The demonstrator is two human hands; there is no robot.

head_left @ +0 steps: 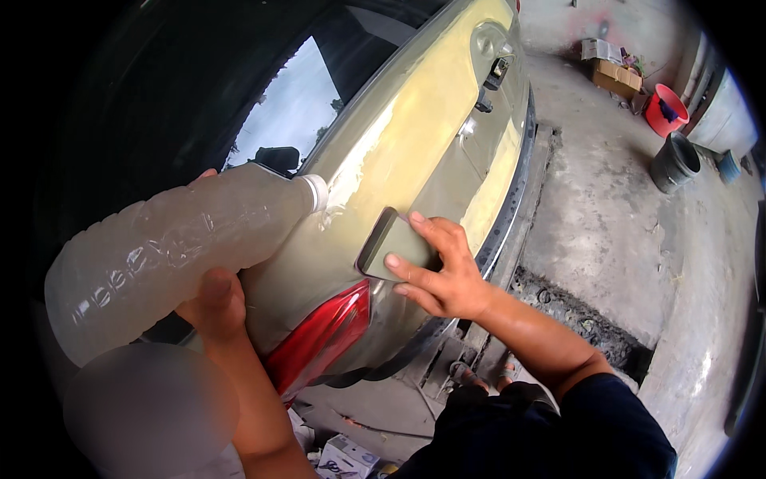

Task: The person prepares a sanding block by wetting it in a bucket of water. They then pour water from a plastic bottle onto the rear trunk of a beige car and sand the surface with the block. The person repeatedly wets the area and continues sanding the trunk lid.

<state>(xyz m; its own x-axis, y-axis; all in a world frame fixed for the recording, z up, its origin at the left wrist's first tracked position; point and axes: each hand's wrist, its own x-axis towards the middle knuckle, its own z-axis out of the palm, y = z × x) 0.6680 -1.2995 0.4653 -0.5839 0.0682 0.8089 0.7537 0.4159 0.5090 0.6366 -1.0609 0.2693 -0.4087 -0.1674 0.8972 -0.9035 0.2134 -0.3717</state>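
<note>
My left hand (pixel 217 307) grips a large clear plastic bottle (pixel 159 255) of cloudy liquid from below. The bottle is tilted, and its white-rimmed mouth points right over the car's rear panel (pixel 399 152). That panel is grey-green with pale yellow filler patches, and it glistens wet near the mouth. In my right hand (pixel 455 275) is a sanding block (pixel 387 243), dark on its side and grey-green on top, lying against the panel. Thumb and fingers close over its right part. Just below the block is a red tail light (pixel 327 327).
Dark rear glass (pixel 295 104) reflects the sky at upper left. On the concrete floor to the right are a dark bucket (pixel 675 164), a red basin (pixel 666 110) and a cardboard box (pixel 617 78). A rough trench (pixel 582 315) runs alongside the car. A white box (pixel 347 459) lies low down.
</note>
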